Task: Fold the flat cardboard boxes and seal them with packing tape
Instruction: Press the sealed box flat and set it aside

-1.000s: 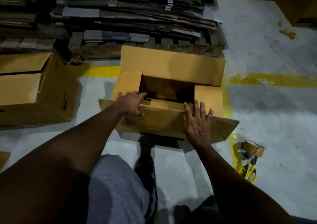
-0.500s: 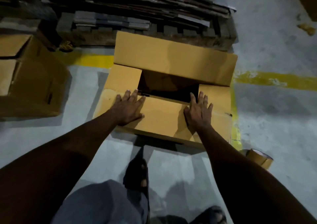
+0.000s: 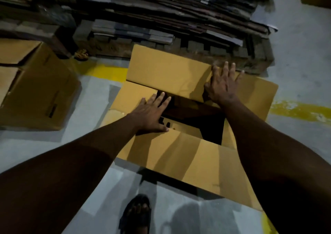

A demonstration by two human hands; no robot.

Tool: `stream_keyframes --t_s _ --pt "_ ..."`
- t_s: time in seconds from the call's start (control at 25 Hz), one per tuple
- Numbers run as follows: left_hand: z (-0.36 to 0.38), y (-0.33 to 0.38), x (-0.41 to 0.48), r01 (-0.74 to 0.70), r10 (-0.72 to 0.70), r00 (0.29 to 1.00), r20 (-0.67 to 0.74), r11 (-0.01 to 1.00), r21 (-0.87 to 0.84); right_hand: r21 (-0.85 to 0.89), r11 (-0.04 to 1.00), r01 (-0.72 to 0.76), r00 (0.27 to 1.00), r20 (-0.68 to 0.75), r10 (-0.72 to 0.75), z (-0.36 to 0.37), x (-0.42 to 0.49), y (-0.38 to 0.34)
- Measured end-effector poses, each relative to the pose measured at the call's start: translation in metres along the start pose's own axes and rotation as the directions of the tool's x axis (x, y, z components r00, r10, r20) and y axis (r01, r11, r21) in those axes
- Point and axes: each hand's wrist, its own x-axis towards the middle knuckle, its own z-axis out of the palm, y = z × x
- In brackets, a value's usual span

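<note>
A brown cardboard box [image 3: 180, 155] stands on the grey floor in front of me, its top flaps partly folded and a dark gap left in the middle. My left hand [image 3: 152, 113] lies flat with straight fingers on the left side flap, at the edge of the gap. My right hand [image 3: 222, 85] is spread flat on the far long flap [image 3: 168, 72], near its right end. The near long flap lies folded toward the gap. No tape roll shows in this frame.
A second cardboard box [image 3: 37, 90] stands at the left. A pallet stacked with flat cardboard sheets [image 3: 170, 13] fills the back, right behind the box. Yellow floor lines [image 3: 300, 110] run left and right. My sandalled foot [image 3: 138, 214] is below the box.
My right hand has left the near flap and moved onto the far flap. My left hand slid forward onto the left side flap. The view moved closer; the tape roll dropped out of frame.
</note>
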Motion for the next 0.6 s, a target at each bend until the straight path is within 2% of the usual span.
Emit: stream_keyframes --t_s 0.12,0.32,0.4,0.52,0.6 --pt "0.004 -0.002 -0.008 0.010 -0.011 0.995 -0.101 1.000 -0.011 0.005 1.000 -0.007 0.993 -0.114 0.008 -0.001 0.012 0.008" --pt "0.004 0.009 -0.023 0.012 0.047 0.947 -0.317 0.983 0.182 0.060 0.998 -0.012 0.918 -0.394 0.034 0.000 -0.014 0.006" --pt "-0.002 0.015 -0.032 0.022 0.084 0.922 -0.379 0.964 0.266 0.086 0.996 0.000 0.893 -0.448 0.039 -0.002 -0.037 0.004" --pt "-0.008 0.021 -0.051 0.007 0.146 0.906 -0.397 0.933 0.361 0.096 0.995 0.018 0.868 -0.496 0.032 -0.001 -0.083 -0.007" --pt "-0.008 0.023 -0.068 0.020 0.145 0.904 -0.403 0.926 0.377 0.069 0.998 0.016 0.881 -0.473 0.019 0.003 -0.120 -0.017"
